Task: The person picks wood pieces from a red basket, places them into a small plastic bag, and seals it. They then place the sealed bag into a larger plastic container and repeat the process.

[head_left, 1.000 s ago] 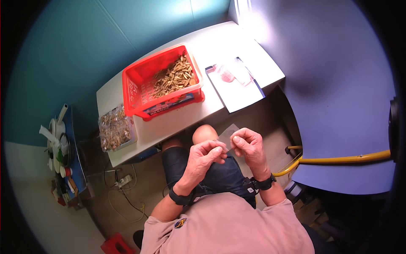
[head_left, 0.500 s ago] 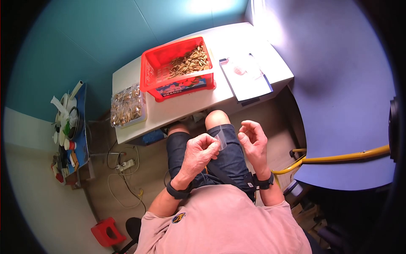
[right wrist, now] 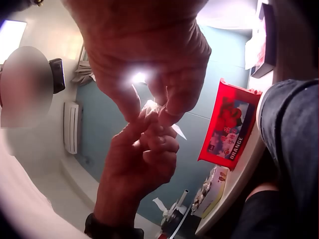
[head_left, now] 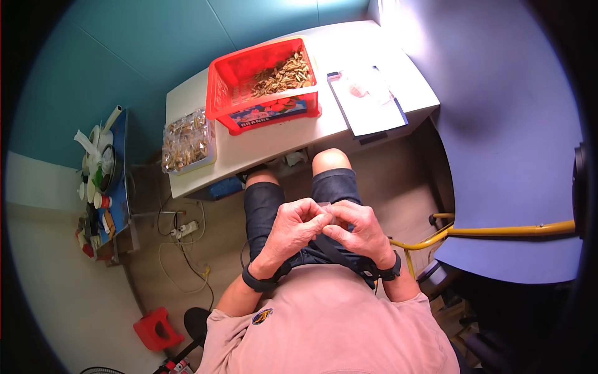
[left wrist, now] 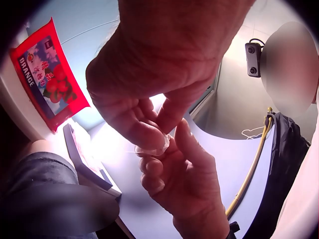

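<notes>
A small clear plastic bag [left wrist: 153,147] is pinched between both hands above the lap, mostly hidden by the fingers in the head view. My left hand [head_left: 293,229] holds it with thumb and curled fingers. The right hand [head_left: 361,229] pinches its other side, fingertips meeting those of the left. One pale corner of the bag [right wrist: 179,132] sticks out past the fingers in the right wrist view. On the table beyond, a red plastic basket [head_left: 219,93] holds a heap of brown dried pieces [head_left: 285,76].
A tub with several filled clear packets [head_left: 187,140] stands left of the basket on the white table [head_left: 261,142]. A shallow dark-edged box [head_left: 374,118] with white contents lies to the right. A yellow tube [head_left: 511,230] runs along the right; cords and a power strip [head_left: 184,230] lie on the floor.
Half a second ago the right hand was spread and apart from the bag while the left held it. Now the right hand is back at the left and pinches the bag too.
</notes>
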Tool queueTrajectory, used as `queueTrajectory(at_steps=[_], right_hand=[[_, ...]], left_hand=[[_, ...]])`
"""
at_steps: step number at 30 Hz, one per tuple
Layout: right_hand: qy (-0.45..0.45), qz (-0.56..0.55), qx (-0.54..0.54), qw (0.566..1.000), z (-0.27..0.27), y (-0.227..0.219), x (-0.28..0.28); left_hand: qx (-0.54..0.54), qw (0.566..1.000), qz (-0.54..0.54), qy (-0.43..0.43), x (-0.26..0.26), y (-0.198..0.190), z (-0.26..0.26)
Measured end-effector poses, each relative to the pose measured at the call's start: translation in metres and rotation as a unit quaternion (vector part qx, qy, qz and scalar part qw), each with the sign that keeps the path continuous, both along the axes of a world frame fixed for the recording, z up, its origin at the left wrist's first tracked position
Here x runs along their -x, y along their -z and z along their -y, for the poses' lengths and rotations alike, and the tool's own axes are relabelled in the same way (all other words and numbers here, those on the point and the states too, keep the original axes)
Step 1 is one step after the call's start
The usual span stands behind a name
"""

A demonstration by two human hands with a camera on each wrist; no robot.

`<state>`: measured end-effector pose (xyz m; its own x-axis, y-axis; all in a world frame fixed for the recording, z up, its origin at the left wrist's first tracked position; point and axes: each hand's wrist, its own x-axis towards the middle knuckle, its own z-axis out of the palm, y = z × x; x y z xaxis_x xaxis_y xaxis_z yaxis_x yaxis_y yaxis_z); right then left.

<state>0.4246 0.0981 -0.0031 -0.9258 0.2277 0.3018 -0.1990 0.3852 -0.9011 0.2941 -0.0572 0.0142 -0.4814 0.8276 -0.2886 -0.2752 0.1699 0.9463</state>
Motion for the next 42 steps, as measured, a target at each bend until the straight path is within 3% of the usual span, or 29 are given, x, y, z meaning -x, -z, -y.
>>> queueTrajectory(at_steps=[1, 4, 13, 18, 20, 26, 34, 37, 42], right_hand=[[-0.001, 0.003, 0.003, 1.000, 0.002, -0.006, 0.000], [0.119, 0.022, -0.065, 0.990, 0.006, -0.015, 0.002], [0.055, -0.022, -0.093, 0.994, 0.007, -0.012, 0.008], [0.034, 0.062, 0.051, 0.996, 0.010, -0.001, 0.005], [0.032, 0.094, 0.224, 0.970, 0.012, 0.006, 0.004], [0.002, 0.145, 0.368, 0.919, 0.006, 0.011, 0.006], [0.010, 0.198, 0.272, 0.942, 0.007, 0.005, 0.007], [-0.021, 0.155, 0.262, 0.952, 0.007, 0.010, 0.005], [-0.029, 0.184, 0.281, 0.941, 0.004, 0.014, 0.002]], left_hand=[[0.005, 1.000, -0.009, 0.000, 0.000, 0.000, 0.000], [0.022, 0.999, -0.022, -0.013, 0.001, 0.004, 0.001], [0.017, 0.999, -0.015, -0.025, 0.005, 0.009, -0.001], [0.033, 0.999, 0.015, -0.012, 0.003, 0.006, 0.003], [0.037, 0.999, 0.015, -0.002, 0.003, 0.007, 0.003], [0.041, 0.999, -0.017, 0.019, 0.003, 0.002, 0.003], [0.096, 0.978, -0.186, 0.004, 0.000, 0.000, 0.004], [0.108, 0.968, -0.226, 0.010, -0.001, 0.000, 0.004], [0.102, 0.973, -0.206, 0.003, -0.006, 0.004, 0.005]])
